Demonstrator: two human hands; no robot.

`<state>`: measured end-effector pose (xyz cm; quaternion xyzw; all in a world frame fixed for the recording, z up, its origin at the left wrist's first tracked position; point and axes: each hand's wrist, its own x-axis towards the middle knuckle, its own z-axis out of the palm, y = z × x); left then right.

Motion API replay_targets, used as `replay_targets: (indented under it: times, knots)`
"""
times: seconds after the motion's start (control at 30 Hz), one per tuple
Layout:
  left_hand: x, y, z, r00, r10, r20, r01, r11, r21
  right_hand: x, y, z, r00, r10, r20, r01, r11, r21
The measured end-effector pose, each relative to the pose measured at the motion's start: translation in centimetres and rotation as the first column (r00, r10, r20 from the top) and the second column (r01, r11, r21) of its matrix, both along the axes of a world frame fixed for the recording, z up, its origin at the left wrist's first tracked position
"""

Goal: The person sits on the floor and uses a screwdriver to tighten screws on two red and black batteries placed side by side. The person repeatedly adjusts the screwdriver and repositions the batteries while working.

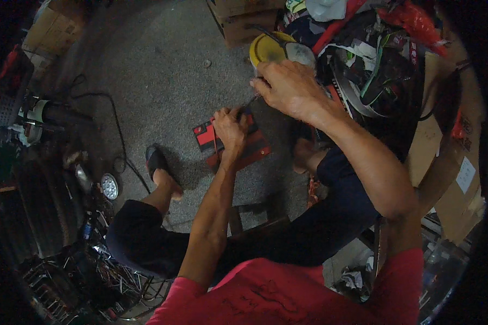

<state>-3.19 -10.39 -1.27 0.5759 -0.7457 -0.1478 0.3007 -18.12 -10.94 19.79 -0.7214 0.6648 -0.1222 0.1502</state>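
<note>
A red-and-black boxy object [257, 143], resembling a battery, rests on the floor between my feet. My left hand [230, 124] is closed over its top, near a thin red strip or lead, fingers curled on a small part I cannot make out. Above and right of it, my right hand [279, 86] is closed, with a thin dark item running from it toward the left fingers. Behind the right hand sits a round yellow container [263, 46] beside a pale round piece [298, 52], partly hidden.
Tangled bags and straps [374, 70] crowd the right, beside cardboard [458, 189]. A black cable [114, 114] crosses the speckled floor [162, 81]. Tires [43, 206], metal tools [124, 273] and a round perforated fitting [109, 186] lie at the left. Boxes [238, 21] stand at the back.
</note>
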Motion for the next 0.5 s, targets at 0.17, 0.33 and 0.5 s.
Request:
replay_targets:
  times: [0.17, 0.33, 0.5]
  knots:
    - [-0.2, -0.1, -0.1, 0.999, 0.021, 0.034, -0.021, 1.000, 0.007, 0.3, -0.1, -1.0, 0.998, 0.028, -0.061, -0.033, 0.996, -0.082]
    - [-0.2, -0.2, -0.3, 0.998, -0.005, 0.063, 0.001, 0.998, 0.057, 0.4, -0.1, -1.1, 0.997, 0.050, -0.061, -0.056, 0.994, -0.097]
    - [-0.2, -0.2, -0.3, 0.999, 0.013, 0.050, -0.017, 0.997, 0.082, 1.3, -0.1, -0.4, 0.995, 0.096, -0.037, -0.097, 0.995, -0.029]
